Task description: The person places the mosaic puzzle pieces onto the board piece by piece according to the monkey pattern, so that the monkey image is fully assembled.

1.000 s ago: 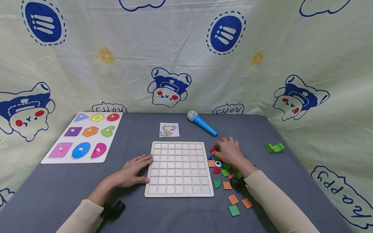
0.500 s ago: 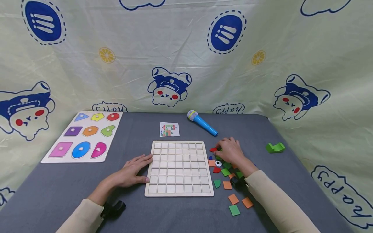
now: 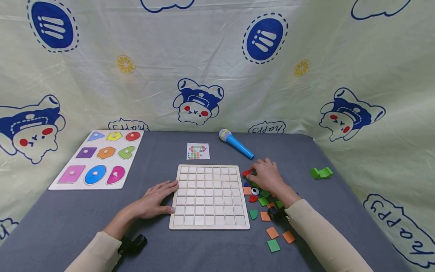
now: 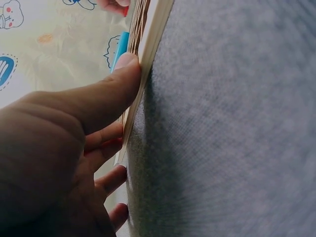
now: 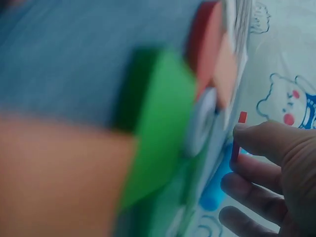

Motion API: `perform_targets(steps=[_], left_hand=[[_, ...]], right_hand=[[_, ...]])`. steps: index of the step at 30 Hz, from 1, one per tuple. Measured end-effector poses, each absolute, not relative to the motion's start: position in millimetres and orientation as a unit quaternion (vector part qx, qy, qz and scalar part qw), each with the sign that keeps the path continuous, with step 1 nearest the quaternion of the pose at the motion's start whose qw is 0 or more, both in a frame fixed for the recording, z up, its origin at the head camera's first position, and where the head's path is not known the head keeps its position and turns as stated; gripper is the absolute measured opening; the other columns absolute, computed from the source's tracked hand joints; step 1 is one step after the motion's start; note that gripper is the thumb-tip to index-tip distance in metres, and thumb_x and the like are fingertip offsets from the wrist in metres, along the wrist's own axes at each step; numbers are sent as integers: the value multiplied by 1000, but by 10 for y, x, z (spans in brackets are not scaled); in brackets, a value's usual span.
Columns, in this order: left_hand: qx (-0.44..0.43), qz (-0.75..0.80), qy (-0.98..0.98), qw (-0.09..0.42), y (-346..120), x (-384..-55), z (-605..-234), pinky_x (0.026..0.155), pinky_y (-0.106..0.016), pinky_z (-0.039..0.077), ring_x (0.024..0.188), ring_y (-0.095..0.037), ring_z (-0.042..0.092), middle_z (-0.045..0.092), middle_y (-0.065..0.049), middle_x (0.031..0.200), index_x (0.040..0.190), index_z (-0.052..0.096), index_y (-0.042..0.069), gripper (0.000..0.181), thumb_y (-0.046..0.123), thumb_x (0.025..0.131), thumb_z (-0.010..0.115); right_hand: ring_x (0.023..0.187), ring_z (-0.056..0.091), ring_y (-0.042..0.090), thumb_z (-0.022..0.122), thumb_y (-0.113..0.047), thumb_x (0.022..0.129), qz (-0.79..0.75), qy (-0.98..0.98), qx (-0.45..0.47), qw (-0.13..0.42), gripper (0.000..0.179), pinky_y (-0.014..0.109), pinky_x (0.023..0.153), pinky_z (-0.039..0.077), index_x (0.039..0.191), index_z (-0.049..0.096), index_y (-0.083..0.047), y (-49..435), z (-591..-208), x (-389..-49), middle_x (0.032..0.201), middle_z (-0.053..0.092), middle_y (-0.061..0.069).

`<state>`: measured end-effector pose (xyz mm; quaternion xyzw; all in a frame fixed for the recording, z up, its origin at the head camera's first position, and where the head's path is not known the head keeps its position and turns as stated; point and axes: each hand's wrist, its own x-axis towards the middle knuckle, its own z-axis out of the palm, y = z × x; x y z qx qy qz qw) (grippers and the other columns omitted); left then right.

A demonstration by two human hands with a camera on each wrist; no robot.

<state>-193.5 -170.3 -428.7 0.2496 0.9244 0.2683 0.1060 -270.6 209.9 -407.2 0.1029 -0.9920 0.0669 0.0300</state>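
Note:
A pale wooden grid board point(image 3: 209, 197) lies flat, its squares bare. My left hand point(image 3: 153, 201) rests against the board's left edge, thumb and fingers extended; the left wrist view shows the thumb point(image 4: 111, 91) touching the rim. Over the pile of coloured pieces at the board's right, my right hand point(image 3: 268, 176) pinches a red piece point(image 5: 239, 136) between thumb and index finger. Under and near that hand lie green pieces point(image 3: 263, 201), orange squares point(image 3: 265, 216), another red piece point(image 3: 253, 198) and a round eye piece point(image 3: 255, 191). The hand partly hides the pile.
A small pattern card point(image 3: 198, 151) lies behind the board, with a blue toy microphone point(image 3: 239, 146) to its right. A white shape puzzle point(image 3: 98, 160) is at the back left, and a green curved block point(image 3: 321, 173) at the right. A printed cloth hangs behind.
My right hand has shifted slightly left and up from the pile, and the red piece at its fingertips moves with it. The left hand stays in place.

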Motion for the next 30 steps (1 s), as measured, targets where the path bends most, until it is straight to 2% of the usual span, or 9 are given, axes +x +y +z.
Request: perform_targets(steps=[9,14,25,30], left_hand=[[248,262,927,101,-1692,-1929,-4304,106,-67,17,142,-41,22,31,-12,154,147,33,7,80,39,83,69],[248,258,929,96,-1679,-1923,-4307,105,-67,19,142,-40,23,32,-11,154,146,34,8,79,40,83,69],[243,258,930,97,-1671,-1919,-4318,107,-66,18,142,-39,22,31,-11,154,146,34,8,81,41,81,69],[239,259,930,102,-1673,-1913,-4301,107,-66,16,142,-40,21,30,-11,155,147,34,9,82,42,81,70]], right_hand=[[96,47,24,69,-29,84,92,-978,173,66,22,40,79,34,99,72,-14,1824,-4007,-2675,96,64,3],[96,47,22,71,-31,83,104,-974,189,71,22,42,83,36,98,73,-14,1623,-3996,-2677,93,63,2],[100,46,21,70,-30,84,105,-967,229,37,21,42,89,37,101,72,-17,1083,-3972,-2737,100,64,1],[99,48,21,69,-29,85,103,-959,264,19,19,40,86,37,100,72,-17,860,-4016,-2763,99,65,-1]])
